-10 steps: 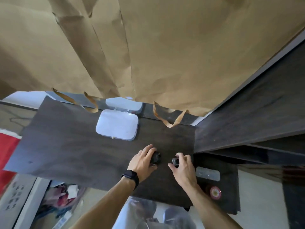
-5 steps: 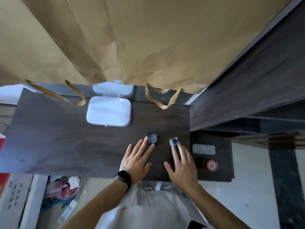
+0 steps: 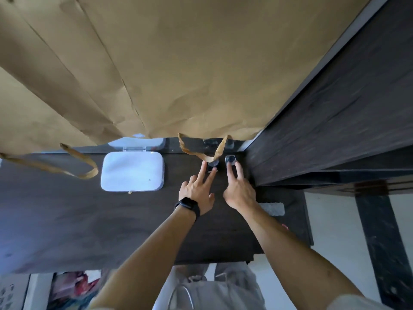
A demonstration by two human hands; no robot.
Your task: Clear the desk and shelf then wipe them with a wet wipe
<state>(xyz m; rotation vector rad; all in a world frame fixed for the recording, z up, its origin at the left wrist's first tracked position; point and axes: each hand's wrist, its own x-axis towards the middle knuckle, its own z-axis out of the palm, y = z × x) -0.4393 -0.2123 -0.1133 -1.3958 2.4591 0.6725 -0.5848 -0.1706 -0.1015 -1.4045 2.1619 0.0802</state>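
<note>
On the dark wooden desk (image 3: pixel 67 220) two small dark square objects lie near the back edge. My left hand (image 3: pixel 196 189), with a black watch on the wrist, touches the left small object (image 3: pixel 212 164) with straight fingers. My right hand (image 3: pixel 238 186) touches the right small object (image 3: pixel 230 159) with two straight fingertips. A white wet-wipe box (image 3: pixel 132 171) with its lid flipped up sits to the left of my hands. The dark shelf (image 3: pixel 335 121) rises at the right.
Brown paper (image 3: pixel 178 63) hangs over the back of the desk, with loose tape strips (image 3: pixel 202 153) curling onto the surface. A lower dark ledge (image 3: pixel 295 211) at the right holds a pale rectangular block (image 3: pixel 273 209) and a red item, mostly hidden by my right arm.
Both hands let go of the small objects, then pushed them with straight fingers toward the back edge of the desk. The view shifted down and closer.
</note>
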